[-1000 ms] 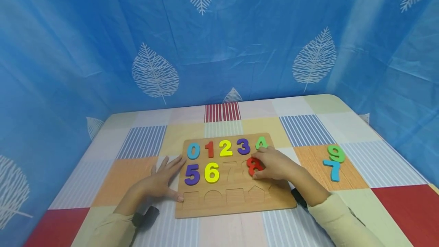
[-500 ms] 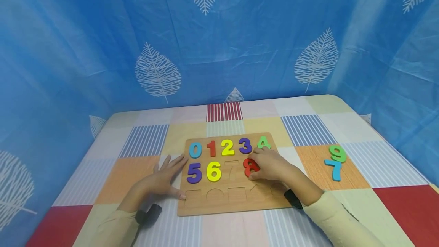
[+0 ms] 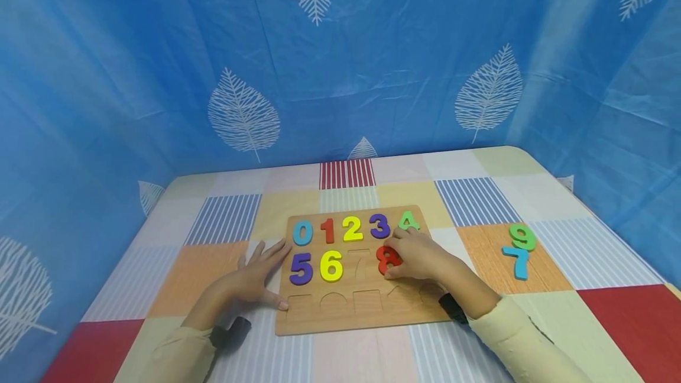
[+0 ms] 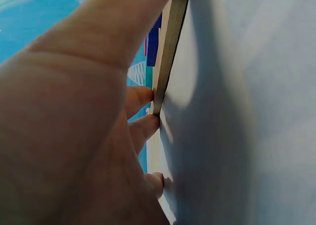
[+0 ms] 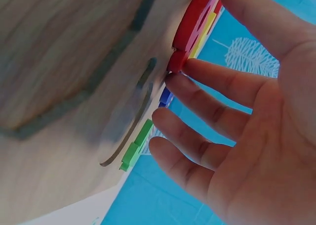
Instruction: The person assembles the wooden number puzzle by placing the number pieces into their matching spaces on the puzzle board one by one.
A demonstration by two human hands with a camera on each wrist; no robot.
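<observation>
In the head view a wooden number puzzle board (image 3: 340, 324) lies on the table. My right hand (image 3: 420, 256) pinches a red number 8 piece (image 3: 382, 262) between thumb and fingers over the board's second row. The right wrist view shows the thumb and fingertips at the edge of the red 8 (image 5: 190, 29). My left hand (image 3: 250, 279) is spread at the board's left edge, its thumb on the lower left corner area. Seated in the board are a blue 0 (image 3: 302, 233), purple 5 (image 3: 301, 269) and yellow 6 (image 3: 331, 266). Right of the 6 shows an unfilled 7 recess (image 3: 359, 265).
A green 9 (image 3: 522, 236) and a blue 7 (image 3: 517, 261) lie on the patchwork tablecloth (image 3: 542, 324) right of the board. Along the top row are a red 1 (image 3: 327, 231), yellow 2 (image 3: 352, 229), purple 3 (image 3: 379, 226) and green 4 (image 3: 408, 219). A blue curtain (image 3: 340, 87) hangs behind.
My right hand has shifted slightly left along the second row with the red 8, mostly in the first half second. The left hand has stayed at the board's edge.
</observation>
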